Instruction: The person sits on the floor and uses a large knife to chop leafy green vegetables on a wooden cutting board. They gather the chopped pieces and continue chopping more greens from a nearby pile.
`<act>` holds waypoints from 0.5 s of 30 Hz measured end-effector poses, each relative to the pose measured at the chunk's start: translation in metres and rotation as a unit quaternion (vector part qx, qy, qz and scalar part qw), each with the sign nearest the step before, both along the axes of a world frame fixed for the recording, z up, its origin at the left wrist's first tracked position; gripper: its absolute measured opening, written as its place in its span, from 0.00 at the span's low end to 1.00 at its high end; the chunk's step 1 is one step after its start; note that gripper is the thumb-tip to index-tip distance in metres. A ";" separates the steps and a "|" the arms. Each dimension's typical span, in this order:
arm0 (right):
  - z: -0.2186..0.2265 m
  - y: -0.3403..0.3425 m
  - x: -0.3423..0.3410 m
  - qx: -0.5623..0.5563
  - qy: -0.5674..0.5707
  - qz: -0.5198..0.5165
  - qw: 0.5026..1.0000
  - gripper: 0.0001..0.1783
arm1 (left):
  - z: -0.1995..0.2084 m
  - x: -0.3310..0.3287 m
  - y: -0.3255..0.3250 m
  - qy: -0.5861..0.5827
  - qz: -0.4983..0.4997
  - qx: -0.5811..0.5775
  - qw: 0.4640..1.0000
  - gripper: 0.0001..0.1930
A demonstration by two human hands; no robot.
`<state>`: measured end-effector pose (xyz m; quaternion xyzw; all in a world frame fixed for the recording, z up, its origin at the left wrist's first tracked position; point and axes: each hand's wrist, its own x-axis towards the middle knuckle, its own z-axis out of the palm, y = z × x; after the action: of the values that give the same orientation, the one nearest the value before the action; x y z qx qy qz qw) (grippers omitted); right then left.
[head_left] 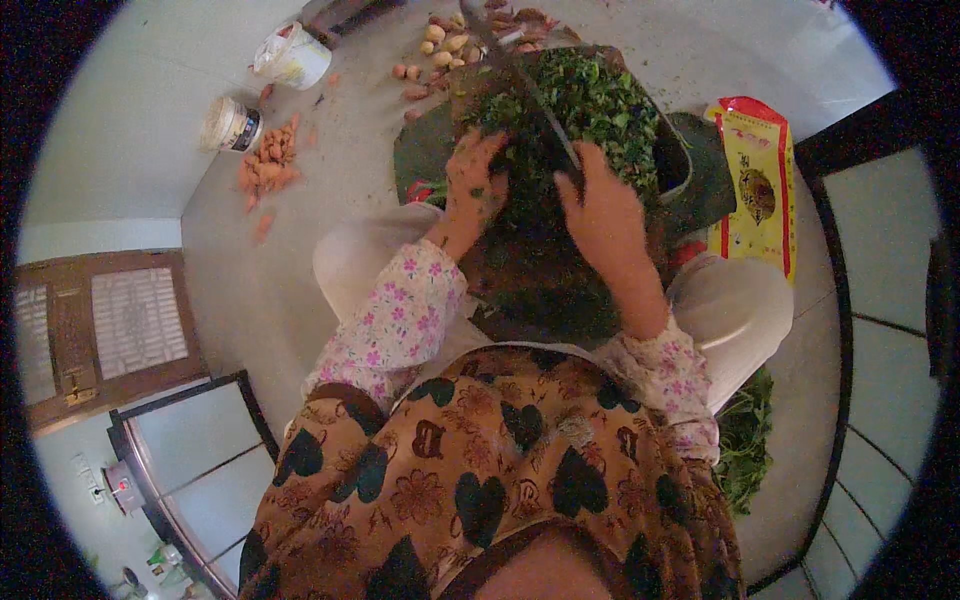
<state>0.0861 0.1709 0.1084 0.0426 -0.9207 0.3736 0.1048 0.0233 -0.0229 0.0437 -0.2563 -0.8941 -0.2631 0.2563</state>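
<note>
Our right hand (605, 208) grips a long grey knife (543, 108) over chopped green leaves (600, 105), left hand (474, 180) hold unclear, printed yellow-red bag (757, 190) rightward.

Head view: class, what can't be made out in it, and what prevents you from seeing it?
All in the head view:
Handle of the knife: hidden in the right hand.
Left hand: fingertips blurred against the chopped greens.
Leafy bunch: partly covered by the right leg.
White bucket: contents too blurred to name.
</note>
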 end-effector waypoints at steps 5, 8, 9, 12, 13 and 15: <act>0.009 0.026 -0.006 -0.098 0.069 -0.115 0.986 0.21 | 0.053 -0.027 0.063 -0.069 -0.028 0.105 0.992 0.26; -0.022 0.024 -0.025 0.004 -0.086 -0.090 0.992 0.21 | 0.028 -0.033 0.068 -0.093 -0.022 0.018 0.995 0.24; -0.019 0.026 -0.025 -0.028 -0.049 -0.104 0.993 0.21 | 0.024 -0.031 0.069 -0.076 -0.013 0.021 0.997 0.24; 0.014 0.039 -0.010 -0.061 0.052 -0.139 0.987 0.21 | 0.022 -0.019 0.069 -0.071 -0.039 -0.034 0.996 0.25; 0.027 0.038 -0.006 -0.092 0.083 -0.148 0.981 0.21 | 0.021 -0.017 0.066 0.000 -0.032 -0.047 0.998 0.23; 0.028 0.029 -0.004 -0.107 0.117 -0.162 0.974 0.21 | 0.020 -0.020 0.055 0.045 -0.034 -0.057 0.997 0.22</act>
<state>0.0826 0.2003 0.1368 -0.0752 -0.8512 0.4409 0.2745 0.0032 0.0326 0.0635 -0.3124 -0.8859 -0.2089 0.2719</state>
